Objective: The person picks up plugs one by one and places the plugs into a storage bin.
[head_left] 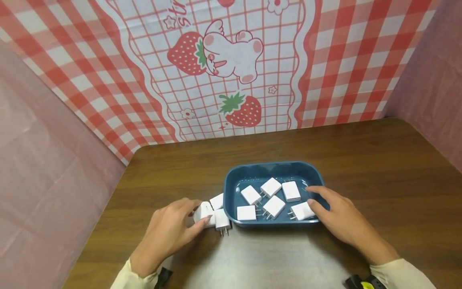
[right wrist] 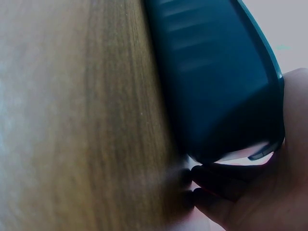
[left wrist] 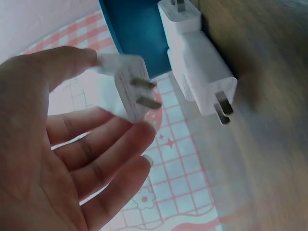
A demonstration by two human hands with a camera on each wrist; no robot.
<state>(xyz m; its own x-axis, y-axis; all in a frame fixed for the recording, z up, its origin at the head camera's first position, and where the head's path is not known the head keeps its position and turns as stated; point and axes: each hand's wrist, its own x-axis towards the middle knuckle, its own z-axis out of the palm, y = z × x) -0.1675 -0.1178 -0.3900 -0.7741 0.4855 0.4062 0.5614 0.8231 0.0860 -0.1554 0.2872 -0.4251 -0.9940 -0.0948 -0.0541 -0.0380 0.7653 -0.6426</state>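
My left hand (head_left: 171, 224) pinches a white plug-in charger (head_left: 203, 210) between thumb and fingers, left of a blue tray (head_left: 268, 223). In the left wrist view its two flat metal prongs (left wrist: 147, 102) point away from the palm. Two more white chargers lie beside it, one with prongs toward the front (head_left: 222, 218) and one behind (head_left: 217, 201), close to the tray wall. My right hand (head_left: 343, 218) reaches over the tray's right end, thumb and index finger apart. The thumb tip overlaps a charger (head_left: 301, 211) inside; the other fingers are hidden from above.
Several white chargers (head_left: 273, 206) lie scattered in the tray. The brown wooden table (head_left: 379, 172) runs back to a red-and-white checked cloth (head_left: 346, 60) with strawberry prints. Pink cloth walls (head_left: 47, 160) stand at both sides.
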